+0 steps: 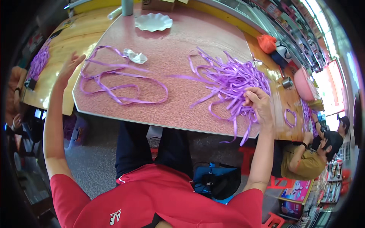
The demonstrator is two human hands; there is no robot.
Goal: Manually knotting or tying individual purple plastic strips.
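"While the right hand (261, 104) sits at the near right side of the pile of purple ribbons (239, 78), which step would you call this?"

"Picking at the strands, I'd judge — the fingers are bent over the pile, thumb close to forefinger, though I can't tell whether a ribbon is caught between them."

"And the left hand (70, 65)?"

"Raised well to the left of the pile, fingers extended and loosely spread, with nothing in it that I can see. Nearest to it is the looped purple ribbon (108, 90), lying on the pink tabletop (171, 114) left of the pile."

"What does the next move call for?"

"To my mind, a firm pinch on one strand and a slow draw leftward from the pile; the ribbons cross so much that a tug could bring others along."

"Is there room?"

"Left of the pile, yes, crossed by one long strand (186, 77). The crumpled white wad (135, 56) lies farther left, the fluted white plate (154, 22) beyond the pile and to its left. Mind the edges, though — on the pile's near side, loose tails (243, 139) run past the tabletop's rim and could snag."
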